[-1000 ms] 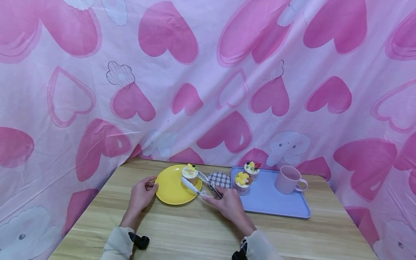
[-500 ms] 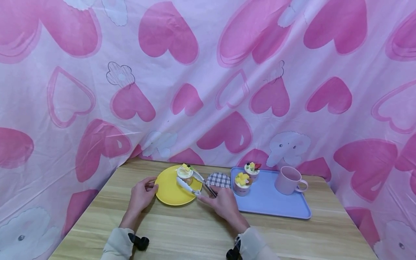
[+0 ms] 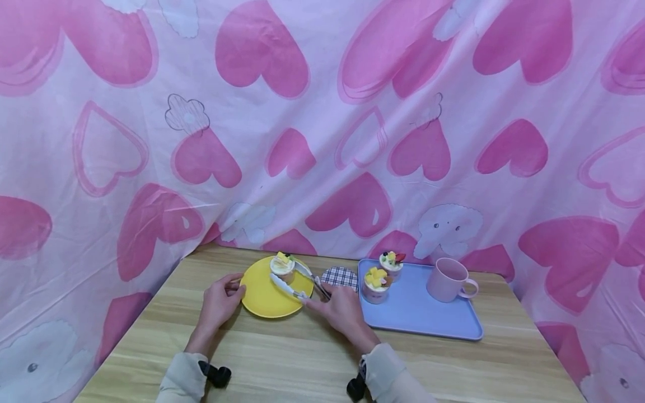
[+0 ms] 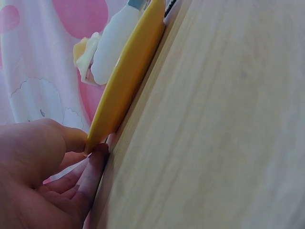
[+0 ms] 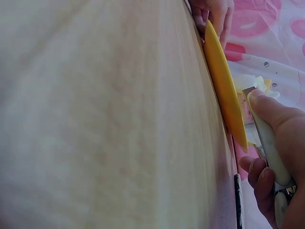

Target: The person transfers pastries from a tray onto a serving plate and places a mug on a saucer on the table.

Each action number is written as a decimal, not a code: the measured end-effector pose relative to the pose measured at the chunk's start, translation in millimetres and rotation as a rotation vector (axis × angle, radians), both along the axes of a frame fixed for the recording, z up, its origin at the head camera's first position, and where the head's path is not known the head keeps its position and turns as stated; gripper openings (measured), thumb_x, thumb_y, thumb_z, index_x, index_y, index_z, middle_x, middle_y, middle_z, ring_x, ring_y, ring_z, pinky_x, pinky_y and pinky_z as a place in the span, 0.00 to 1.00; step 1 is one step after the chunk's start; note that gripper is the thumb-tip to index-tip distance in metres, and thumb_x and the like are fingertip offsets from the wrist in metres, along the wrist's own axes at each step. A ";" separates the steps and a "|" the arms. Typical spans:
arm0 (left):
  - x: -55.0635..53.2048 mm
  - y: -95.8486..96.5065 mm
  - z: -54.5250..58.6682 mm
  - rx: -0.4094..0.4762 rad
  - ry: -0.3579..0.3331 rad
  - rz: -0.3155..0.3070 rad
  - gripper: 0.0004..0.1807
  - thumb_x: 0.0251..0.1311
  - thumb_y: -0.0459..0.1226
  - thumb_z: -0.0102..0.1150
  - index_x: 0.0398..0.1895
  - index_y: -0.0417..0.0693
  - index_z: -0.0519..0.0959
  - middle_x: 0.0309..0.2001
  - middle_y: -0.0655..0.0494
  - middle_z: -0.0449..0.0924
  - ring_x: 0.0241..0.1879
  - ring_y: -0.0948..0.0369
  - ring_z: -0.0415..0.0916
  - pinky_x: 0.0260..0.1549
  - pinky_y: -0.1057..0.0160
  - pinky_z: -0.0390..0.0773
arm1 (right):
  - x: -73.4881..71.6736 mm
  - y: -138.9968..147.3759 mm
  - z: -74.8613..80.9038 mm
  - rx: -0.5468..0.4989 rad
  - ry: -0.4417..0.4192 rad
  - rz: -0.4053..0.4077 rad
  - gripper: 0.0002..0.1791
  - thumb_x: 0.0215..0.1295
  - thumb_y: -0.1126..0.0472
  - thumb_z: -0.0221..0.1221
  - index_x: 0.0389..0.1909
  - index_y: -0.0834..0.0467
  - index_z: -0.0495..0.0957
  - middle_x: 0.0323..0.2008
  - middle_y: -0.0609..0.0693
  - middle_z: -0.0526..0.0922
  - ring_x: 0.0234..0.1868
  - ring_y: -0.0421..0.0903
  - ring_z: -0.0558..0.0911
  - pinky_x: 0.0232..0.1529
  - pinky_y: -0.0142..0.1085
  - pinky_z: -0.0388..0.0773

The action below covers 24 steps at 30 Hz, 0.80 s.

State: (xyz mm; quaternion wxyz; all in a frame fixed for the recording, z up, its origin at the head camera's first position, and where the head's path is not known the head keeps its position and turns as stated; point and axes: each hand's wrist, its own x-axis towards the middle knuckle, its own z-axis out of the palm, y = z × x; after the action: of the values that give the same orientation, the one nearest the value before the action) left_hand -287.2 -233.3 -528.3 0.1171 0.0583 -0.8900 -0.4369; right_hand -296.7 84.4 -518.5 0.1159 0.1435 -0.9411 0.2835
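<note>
My left hand (image 3: 220,301) pinches the left rim of a yellow plate (image 3: 262,299), thumb above and fingers beneath, as the left wrist view shows. On the far part of that plate is a small dessert cup (image 3: 283,268) topped with cream and yellow fruit pieces. My right hand (image 3: 344,313) grips metal tongs with white tips (image 3: 287,287). The tong arms stand spread on either side of the cup; whether both tips touch it is unclear. In the right wrist view, my right thumb and curled fingers lie around the tongs' handle (image 5: 269,148).
A blue tray (image 3: 418,313) on the right carries two more dessert cups (image 3: 375,285) and a pink mug (image 3: 447,280). Between plate and tray lies a round checked coaster (image 3: 340,277), partly behind my right hand. A pink heart-patterned cloth hangs behind the wooden table (image 3: 282,358).
The dessert cup, the tongs and my right hand have shifted left and slightly away across the plate. My left hand and the plate have stayed in place.
</note>
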 end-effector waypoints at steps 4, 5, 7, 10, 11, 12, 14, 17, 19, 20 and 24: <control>-1.2 0.3 -1.5 -0.007 0.001 -0.003 0.22 0.67 0.40 0.62 0.62 0.47 0.78 0.46 0.47 0.86 0.42 0.57 0.84 0.41 0.60 0.86 | -3.2 -1.4 1.0 -0.009 0.003 -0.008 0.37 0.47 0.24 0.66 0.49 0.47 0.87 0.14 0.39 0.62 0.20 0.38 0.67 0.19 0.29 0.62; -1.6 0.5 -1.9 -0.007 0.001 -0.007 0.22 0.67 0.40 0.62 0.62 0.47 0.78 0.46 0.47 0.86 0.42 0.57 0.84 0.41 0.60 0.86 | -3.7 -1.3 1.2 -0.015 -0.001 -0.011 0.36 0.47 0.25 0.66 0.49 0.47 0.87 0.14 0.39 0.63 0.21 0.38 0.68 0.19 0.29 0.63; -2.5 1.2 -2.4 -0.003 0.003 -0.014 0.22 0.67 0.40 0.62 0.63 0.47 0.78 0.47 0.47 0.86 0.43 0.56 0.83 0.41 0.60 0.86 | -4.3 -1.1 1.7 -0.032 -0.012 -0.018 0.36 0.47 0.25 0.67 0.49 0.47 0.87 0.15 0.39 0.65 0.23 0.38 0.70 0.20 0.29 0.64; -2.6 2.2 -2.8 0.007 0.005 -0.017 0.22 0.67 0.40 0.62 0.63 0.46 0.78 0.47 0.47 0.86 0.43 0.56 0.84 0.41 0.60 0.86 | -4.8 -0.7 1.7 -0.041 -0.026 -0.023 0.38 0.47 0.25 0.67 0.52 0.47 0.87 0.15 0.39 0.65 0.24 0.39 0.70 0.20 0.29 0.64; -2.5 2.2 -3.0 0.008 0.006 -0.016 0.22 0.66 0.40 0.62 0.62 0.46 0.78 0.46 0.47 0.86 0.42 0.56 0.84 0.41 0.61 0.86 | -5.0 -0.6 1.5 -0.042 -0.027 -0.021 0.38 0.46 0.25 0.67 0.51 0.47 0.87 0.15 0.39 0.65 0.23 0.39 0.70 0.20 0.29 0.64; -2.4 2.0 -3.3 0.008 0.012 -0.018 0.22 0.66 0.39 0.62 0.62 0.46 0.78 0.46 0.46 0.86 0.42 0.56 0.84 0.40 0.61 0.86 | -5.1 -0.6 1.2 -0.043 -0.027 -0.020 0.38 0.46 0.25 0.67 0.51 0.47 0.87 0.15 0.39 0.64 0.23 0.39 0.70 0.20 0.29 0.63; -2.0 1.9 -3.5 0.004 0.014 -0.016 0.21 0.66 0.39 0.62 0.62 0.45 0.78 0.46 0.46 0.86 0.42 0.56 0.84 0.40 0.61 0.86 | -5.2 -0.4 0.2 -0.045 -0.026 -0.022 0.37 0.45 0.24 0.67 0.48 0.47 0.87 0.15 0.40 0.63 0.22 0.38 0.69 0.20 0.30 0.62; -1.9 1.2 -3.7 -0.006 0.017 -0.015 0.21 0.66 0.39 0.62 0.62 0.45 0.78 0.45 0.45 0.86 0.42 0.56 0.84 0.40 0.61 0.86 | -4.9 0.2 -1.3 -0.053 -0.015 -0.025 0.36 0.43 0.23 0.67 0.43 0.47 0.87 0.15 0.40 0.63 0.23 0.38 0.68 0.20 0.29 0.63; -1.7 1.1 -3.3 -0.009 0.008 -0.011 0.22 0.66 0.39 0.62 0.62 0.45 0.78 0.46 0.46 0.86 0.42 0.56 0.84 0.41 0.61 0.86 | -4.2 1.0 -2.2 -0.060 -0.009 -0.028 0.36 0.42 0.22 0.67 0.41 0.47 0.86 0.16 0.39 0.64 0.23 0.38 0.69 0.21 0.29 0.64; -1.7 1.0 -3.2 -0.010 0.006 -0.010 0.22 0.66 0.39 0.62 0.62 0.45 0.78 0.46 0.46 0.86 0.43 0.55 0.84 0.41 0.61 0.86 | -3.7 1.6 -2.4 -0.061 -0.008 -0.025 0.36 0.43 0.22 0.67 0.40 0.48 0.85 0.16 0.39 0.64 0.23 0.38 0.69 0.21 0.29 0.64; -1.3 0.3 -2.8 -0.010 -0.001 -0.007 0.21 0.66 0.40 0.62 0.62 0.46 0.78 0.46 0.46 0.86 0.43 0.56 0.84 0.42 0.60 0.86 | -0.5 5.3 -3.1 -0.084 -0.037 -0.031 0.38 0.42 0.22 0.66 0.42 0.48 0.85 0.17 0.41 0.65 0.22 0.38 0.67 0.18 0.30 0.62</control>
State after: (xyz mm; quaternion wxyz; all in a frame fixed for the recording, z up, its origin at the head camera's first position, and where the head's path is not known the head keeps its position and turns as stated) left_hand -288.5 -233.0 -531.1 0.1153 0.0546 -0.8925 -0.4326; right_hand -297.2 89.7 -521.7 0.1088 0.1186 -0.9324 0.3235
